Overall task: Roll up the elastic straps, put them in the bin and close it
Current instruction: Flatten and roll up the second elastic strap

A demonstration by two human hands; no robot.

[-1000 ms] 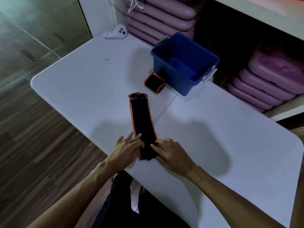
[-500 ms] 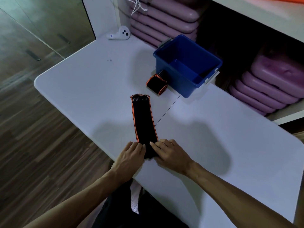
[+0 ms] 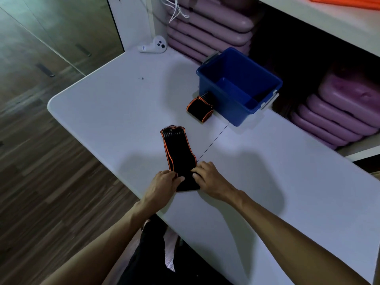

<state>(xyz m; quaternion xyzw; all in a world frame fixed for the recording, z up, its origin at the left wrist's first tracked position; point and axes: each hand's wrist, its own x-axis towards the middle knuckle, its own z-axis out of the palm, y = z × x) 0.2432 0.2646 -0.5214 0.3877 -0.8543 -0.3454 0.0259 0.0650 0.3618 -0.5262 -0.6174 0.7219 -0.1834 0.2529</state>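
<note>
Both hands — left hand [image 3: 164,183], right hand [image 3: 209,177] — now pinching the flat strap's [image 3: 178,153] near end, freshly folded over: rolling begun; blue bin [image 3: 224,108] open.

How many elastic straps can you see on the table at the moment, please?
2. One rolled strap lies beside the blue bin; one flat strap lies under the left hand and right hand. Part of the bin's inside is hidden.

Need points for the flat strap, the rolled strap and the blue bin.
flat strap [image 3: 178,153], head view, middle of the black band.
rolled strap [image 3: 199,109], head view, top of the roll.
blue bin [image 3: 232,111], head view, outer front wall.
</note>
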